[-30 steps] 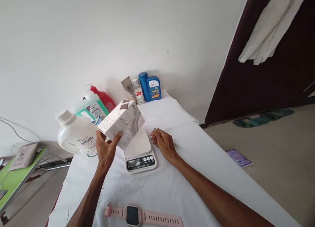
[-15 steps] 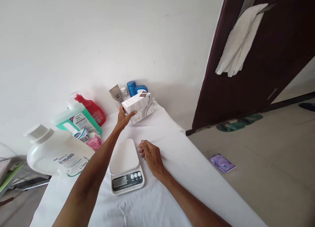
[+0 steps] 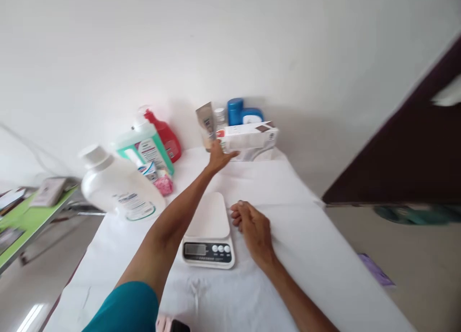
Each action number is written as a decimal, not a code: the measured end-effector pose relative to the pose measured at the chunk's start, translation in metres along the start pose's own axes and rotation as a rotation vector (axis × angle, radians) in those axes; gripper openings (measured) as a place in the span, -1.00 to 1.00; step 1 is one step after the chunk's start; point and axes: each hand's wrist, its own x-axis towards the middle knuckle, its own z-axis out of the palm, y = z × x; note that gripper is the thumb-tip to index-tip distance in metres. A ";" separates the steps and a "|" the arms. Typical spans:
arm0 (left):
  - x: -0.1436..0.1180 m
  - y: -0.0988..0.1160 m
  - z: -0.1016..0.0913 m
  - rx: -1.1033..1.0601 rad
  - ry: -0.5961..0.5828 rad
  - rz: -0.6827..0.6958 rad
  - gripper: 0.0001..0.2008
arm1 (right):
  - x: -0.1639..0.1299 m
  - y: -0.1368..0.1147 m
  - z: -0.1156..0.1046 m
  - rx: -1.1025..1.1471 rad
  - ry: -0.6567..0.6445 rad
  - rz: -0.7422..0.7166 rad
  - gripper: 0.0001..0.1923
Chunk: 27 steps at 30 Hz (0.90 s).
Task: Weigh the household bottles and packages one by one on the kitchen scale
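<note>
My left hand (image 3: 219,157) reaches to the far end of the white-covered table (image 3: 288,255) and holds a white printed box (image 3: 248,138) at its left end. The box lies on its side close in front of a blue bottle (image 3: 240,113), a small clear bottle (image 3: 219,118) and a beige tube (image 3: 206,124). My right hand (image 3: 253,227) rests on the cloth, fingers loosely curled and holding nothing, just right of a white digital kitchen scale (image 3: 209,233) whose platform is bare.
A large white detergent jug (image 3: 117,188), a green bottle (image 3: 144,149), a red spray bottle (image 3: 163,135) and a pink item (image 3: 163,184) stand at the table's left. A pink watch (image 3: 173,325) peeks in at the bottom edge. A green side table (image 3: 29,216) is at left, a dark door (image 3: 406,164) at right.
My left hand carried the box from above the scale to the back of the table by the blue bottle. The right hand stayed beside the scale. The view swung.
</note>
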 end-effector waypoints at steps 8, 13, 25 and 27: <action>-0.165 0.054 -0.082 0.226 -0.135 0.401 -0.36 | 0.001 -0.003 -0.002 -0.115 -0.037 -0.032 -0.30; -0.229 0.066 -0.187 0.707 0.568 0.551 -0.16 | 0.000 -0.005 -0.001 -0.198 -0.027 -0.050 -0.36; -0.214 0.004 -0.326 0.285 0.700 0.010 -0.29 | -0.001 -0.005 0.001 -0.176 -0.023 -0.067 -0.42; -0.217 0.004 -0.321 0.106 0.681 0.010 -0.31 | 0.000 -0.004 0.001 -0.174 -0.024 -0.073 -0.41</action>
